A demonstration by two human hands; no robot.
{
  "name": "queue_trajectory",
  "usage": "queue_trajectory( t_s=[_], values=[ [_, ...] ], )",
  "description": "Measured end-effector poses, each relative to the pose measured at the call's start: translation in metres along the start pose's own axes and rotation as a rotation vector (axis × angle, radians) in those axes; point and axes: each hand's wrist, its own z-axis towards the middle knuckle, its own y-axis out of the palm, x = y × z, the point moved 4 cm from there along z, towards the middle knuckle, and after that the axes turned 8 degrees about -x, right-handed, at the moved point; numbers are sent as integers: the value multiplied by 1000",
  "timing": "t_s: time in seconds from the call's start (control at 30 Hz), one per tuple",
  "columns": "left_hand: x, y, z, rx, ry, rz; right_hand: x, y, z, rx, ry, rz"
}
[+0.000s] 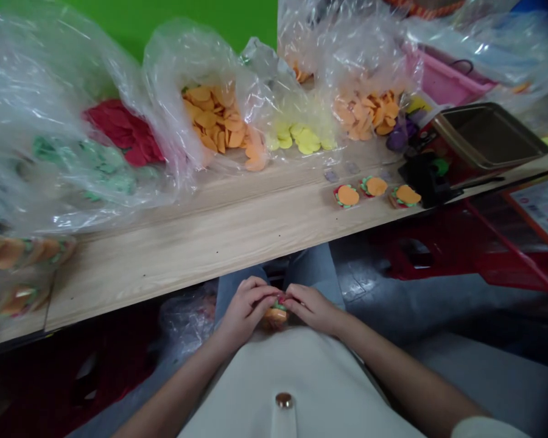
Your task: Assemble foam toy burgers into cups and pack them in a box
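Close against my body, below the table edge, both hands hold a small toy burger point(277, 314) in clear plastic, with orange, green and red layers showing. My left hand point(248, 308) grips its left side, thumb and fingers closed. From the other side my right hand point(313, 309) pinches its upper right edge. The fingers cover part of the burger, so I cannot make out how its wrapping is closed. On the table to the right sit similar toy burgers point(348, 196) with orange tops and green frills.
Clear bags along the table point(178, 249) hold red pieces point(128, 131), green pieces point(105, 173), orange pieces point(219, 121) and yellow pieces point(301, 137). An open tin box point(493, 137) and a pink basket point(452, 79) stand right. Packed burgers point(9, 252) lie far left.
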Motion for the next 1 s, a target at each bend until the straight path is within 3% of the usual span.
queue_trajectory(
  t_s=[0.17, 0.33, 0.5, 0.6, 0.8, 0.9, 1.0],
  values=[
    [0, 7, -6, -10, 2, -4, -5, 10, -5, 27, -38, -65],
    [0, 11, -12, 102, 25, 106, -12, 13, -9, 30, -114, -238],
    [-2, 14, -15, 78, 0, 84, -16, 16, -10, 7, -168, -279],
    [-5, 10, -10, 80, -97, -103, -10, 13, -2, 20, -134, -148],
    [-6, -6, 23, 259, -359, -814, 12, -9, 14, 262, 59, 241],
    [4, -12, 40, 259, -321, -930, 12, -19, 13, 335, 70, 404],
    [17, -11, 49, 153, -217, -1024, 8, -27, 13, 435, 54, 535]
  ],
)
